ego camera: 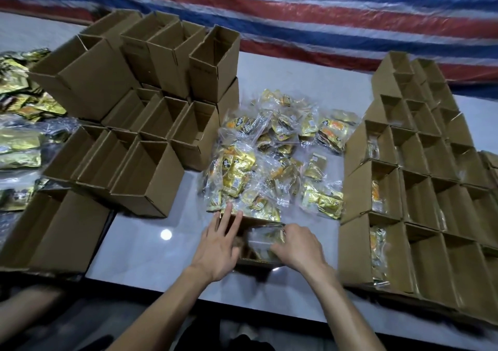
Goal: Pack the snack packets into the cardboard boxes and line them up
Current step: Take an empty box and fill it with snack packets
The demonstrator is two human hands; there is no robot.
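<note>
head view: my left hand (218,245), fingers straight, rests on the brown cardboard box (254,265) on the glossy desk (145,245); my right hand (300,246) curls round a crinkly clear packet (265,238) inside it.

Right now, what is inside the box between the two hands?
A clear-wrapped gold snack packet sits in the cardboard box, with the right hand curled over it. The box's bottom, and anything beneath the packet, is covered from view.

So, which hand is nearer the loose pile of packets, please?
Left: the left hand reaches the pile with its fingertips; the right hand sits back, gripping a packet in the box.
</note>
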